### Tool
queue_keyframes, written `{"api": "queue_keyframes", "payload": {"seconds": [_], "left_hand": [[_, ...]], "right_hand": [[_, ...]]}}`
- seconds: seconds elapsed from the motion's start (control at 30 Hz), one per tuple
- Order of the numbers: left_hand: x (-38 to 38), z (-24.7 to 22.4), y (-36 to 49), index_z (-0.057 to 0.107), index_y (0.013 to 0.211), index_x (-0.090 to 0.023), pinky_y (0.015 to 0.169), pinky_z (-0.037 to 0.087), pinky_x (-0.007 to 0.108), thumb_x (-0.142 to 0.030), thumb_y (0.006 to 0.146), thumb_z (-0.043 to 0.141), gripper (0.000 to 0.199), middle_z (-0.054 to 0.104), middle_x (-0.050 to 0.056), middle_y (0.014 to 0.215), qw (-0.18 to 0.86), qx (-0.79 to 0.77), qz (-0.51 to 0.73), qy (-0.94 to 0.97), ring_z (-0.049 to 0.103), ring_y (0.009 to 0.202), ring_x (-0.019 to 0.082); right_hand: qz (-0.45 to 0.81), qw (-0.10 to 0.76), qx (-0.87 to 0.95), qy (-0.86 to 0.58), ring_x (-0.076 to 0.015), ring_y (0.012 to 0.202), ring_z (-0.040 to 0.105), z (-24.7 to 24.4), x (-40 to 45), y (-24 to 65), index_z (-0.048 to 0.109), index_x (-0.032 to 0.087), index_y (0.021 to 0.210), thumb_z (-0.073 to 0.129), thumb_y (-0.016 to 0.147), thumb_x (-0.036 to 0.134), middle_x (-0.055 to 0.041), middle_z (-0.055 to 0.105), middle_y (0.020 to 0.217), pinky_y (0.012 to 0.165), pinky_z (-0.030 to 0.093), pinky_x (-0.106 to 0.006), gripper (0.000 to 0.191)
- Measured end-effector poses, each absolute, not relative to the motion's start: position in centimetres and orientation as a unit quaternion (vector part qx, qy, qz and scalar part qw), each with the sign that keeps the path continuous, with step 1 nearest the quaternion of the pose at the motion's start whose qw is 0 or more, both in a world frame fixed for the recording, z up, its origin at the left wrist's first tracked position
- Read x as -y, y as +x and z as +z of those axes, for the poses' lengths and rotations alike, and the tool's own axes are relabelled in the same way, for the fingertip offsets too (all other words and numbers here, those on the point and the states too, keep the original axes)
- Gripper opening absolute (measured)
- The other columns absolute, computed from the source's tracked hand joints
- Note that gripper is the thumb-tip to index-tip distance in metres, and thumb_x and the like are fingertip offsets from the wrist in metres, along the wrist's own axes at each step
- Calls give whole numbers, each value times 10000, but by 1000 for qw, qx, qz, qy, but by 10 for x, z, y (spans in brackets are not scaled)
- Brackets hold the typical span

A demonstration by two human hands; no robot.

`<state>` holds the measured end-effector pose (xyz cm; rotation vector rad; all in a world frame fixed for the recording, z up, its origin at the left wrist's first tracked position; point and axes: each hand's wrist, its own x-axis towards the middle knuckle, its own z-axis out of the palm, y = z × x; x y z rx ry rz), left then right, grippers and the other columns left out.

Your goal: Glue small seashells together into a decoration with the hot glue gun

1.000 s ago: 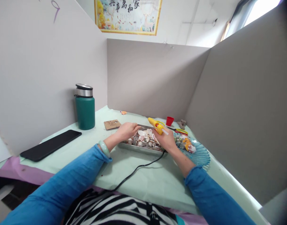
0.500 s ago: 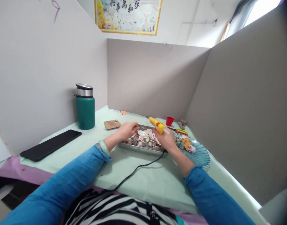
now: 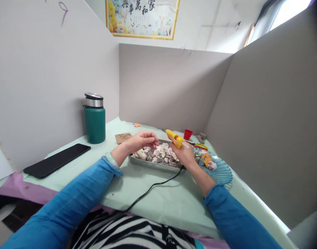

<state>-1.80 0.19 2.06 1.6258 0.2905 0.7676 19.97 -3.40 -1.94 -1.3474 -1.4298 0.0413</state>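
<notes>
My right hand [image 3: 183, 154] is wrapped round a yellow hot glue gun [image 3: 174, 139], which points up and to the left, with a whitish glue stick at its rear. A black cord trails from below this hand. Over the left part of a metal tray [image 3: 150, 165] hangs my left hand [image 3: 144, 141], thumb and fingertips brought together. Anything small between those fingertips is too hard to make out. Inside the tray lie many small seashells [image 3: 162, 152], white, brown and grey. A blue shell-shaped glass plate [image 3: 224, 171] beside my right hand bears shells and orange pieces.
A green bottle [image 3: 94, 125] and a black flat case [image 3: 57, 160] stand and lie at the left. Behind the tray are a brown square board [image 3: 122, 138], a red cup [image 3: 187, 134] and yellow-handled scissors [image 3: 200, 146]. The black cord [image 3: 150, 188] crosses the table's front. Grey panels surround the table.
My left hand has lifted slightly and turned, its fingers less tightly curled than before. The right hand keeps the glue gun in nearly the same place.
</notes>
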Motion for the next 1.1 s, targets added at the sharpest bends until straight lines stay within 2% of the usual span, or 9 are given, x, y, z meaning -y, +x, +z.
{"api": "queue_keyframes", "payload": {"seconds": [0.4,0.77,1.1], "left_hand": [[-3,19,-19,659,810,-84,655,464,269,-296,683,718,254,659,77,722,603,-144,353,701,616,682,144],[0,21,-20,618,742,-92,651,458,279,-294,674,717,236,655,71,699,577,-131,348,727,618,681,150],[-2,22,-17,520,720,-127,615,460,251,-383,774,584,269,629,51,702,516,-202,395,732,581,601,110]], "right_hand": [[28,563,604,-563,-199,665,602,-15,37,197,664,172,767,576,687,368,-47,677,751,661,482,-320,229],[8,547,619,-563,-199,695,610,-17,36,199,658,186,799,552,704,361,-36,680,774,682,475,-318,226],[8,556,616,-558,-207,712,616,-18,33,199,663,184,816,557,699,366,-40,687,796,677,479,-316,241]]}}
